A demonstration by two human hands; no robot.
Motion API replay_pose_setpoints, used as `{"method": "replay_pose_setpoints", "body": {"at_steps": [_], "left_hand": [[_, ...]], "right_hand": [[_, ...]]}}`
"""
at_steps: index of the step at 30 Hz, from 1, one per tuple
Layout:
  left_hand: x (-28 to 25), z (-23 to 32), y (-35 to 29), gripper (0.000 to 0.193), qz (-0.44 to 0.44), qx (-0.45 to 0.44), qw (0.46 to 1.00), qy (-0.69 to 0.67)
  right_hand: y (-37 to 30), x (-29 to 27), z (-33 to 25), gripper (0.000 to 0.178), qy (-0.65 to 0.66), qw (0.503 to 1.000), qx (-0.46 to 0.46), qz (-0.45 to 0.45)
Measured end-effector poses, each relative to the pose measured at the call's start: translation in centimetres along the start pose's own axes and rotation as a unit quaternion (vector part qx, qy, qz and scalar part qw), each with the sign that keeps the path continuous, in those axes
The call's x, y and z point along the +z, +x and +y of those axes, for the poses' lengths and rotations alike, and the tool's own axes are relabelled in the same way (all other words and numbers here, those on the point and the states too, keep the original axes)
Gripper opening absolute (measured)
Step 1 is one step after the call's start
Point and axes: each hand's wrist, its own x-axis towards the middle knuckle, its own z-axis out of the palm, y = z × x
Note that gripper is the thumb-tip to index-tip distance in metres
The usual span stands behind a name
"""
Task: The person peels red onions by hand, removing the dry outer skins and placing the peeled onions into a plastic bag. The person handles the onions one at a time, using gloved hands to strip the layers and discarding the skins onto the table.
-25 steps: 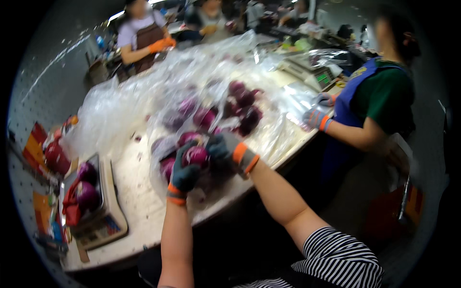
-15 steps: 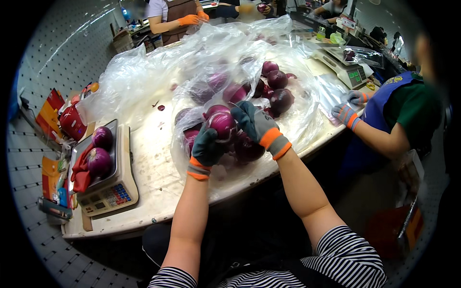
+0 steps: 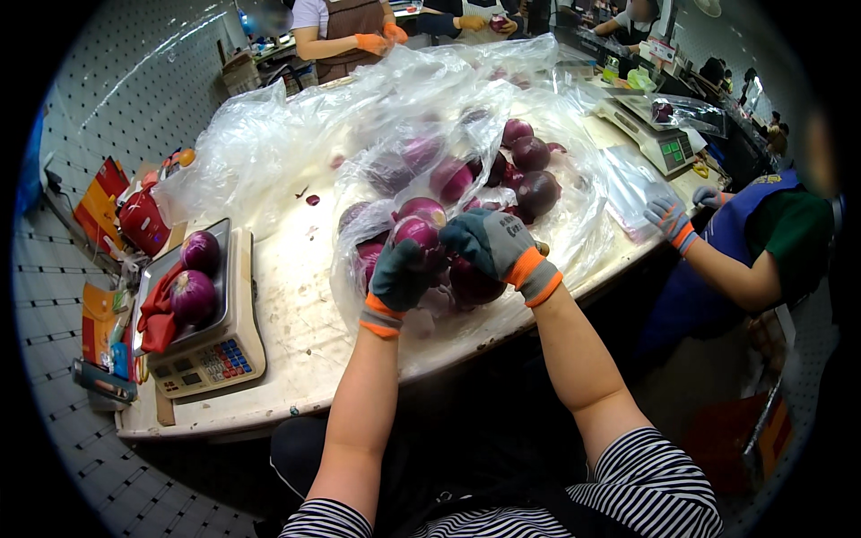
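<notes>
Both my hands wear grey-and-dark gloves with orange cuffs. My left hand is wrapped round a red onion from its lower left. Close against that onion's right side, my right hand has its fingers curled together; what they pinch, if anything, is hidden. More red onions lie under and around my hands, among them a dark one below my right hand. Behind them, several onions rest in a spread clear plastic bag, partly seen through its film.
A scale at left carries two red onions and a red cloth. Plastic sheeting covers the table's far side. A co-worker's gloved hand is at right, near another scale. People stand across the table.
My right hand has turned slightly, its fingers curling lower beside the onion. My left hand still holds the onion. The whole view has shifted a little, and the co-worker at right has drawn back slightly.
</notes>
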Motion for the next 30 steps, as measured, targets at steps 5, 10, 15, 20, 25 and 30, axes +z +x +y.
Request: {"method": "replay_pose_setpoints", "body": {"at_steps": [5, 10, 15, 20, 25, 30], "left_hand": [[1.0, 0.4, -0.2, 0.05, -0.007, -0.001, 1.0, 0.027], [2.0, 0.6, -0.7, 0.051, 0.022, 0.005, 0.999, 0.036], [1.7, 0.7, -0.4, 0.063, -0.035, -0.004, 0.987, 0.159], [1.3, 0.1, -0.9, 0.059, 0.002, -0.008, 0.991, 0.137], [4.4, 0.8, -0.1, 0.038, 0.016, -0.024, 0.971, 0.236], [3.5, 0.6, -0.7, 0.054, 0.032, -0.022, 0.975, 0.219]], "right_hand": [[0.1, 0.1, -0.4, 0.02, -0.05, 0.998, 0.034, -0.014], [0.0, 0.3, -0.3, 0.022, -0.007, 0.999, 0.033, 0.027], [-0.1, 1.0, 0.1, 0.022, 0.031, 0.994, 0.094, 0.049], [0.6, -0.1, 0.0, 0.029, 0.275, 0.947, 0.165, -0.009], [-0.4, 0.5, 1.6, 0.05, 0.313, 0.946, 0.082, -0.038], [-0.5, -1.2, 0.9, 0.036, 0.42, 0.884, 0.161, -0.127]]}}
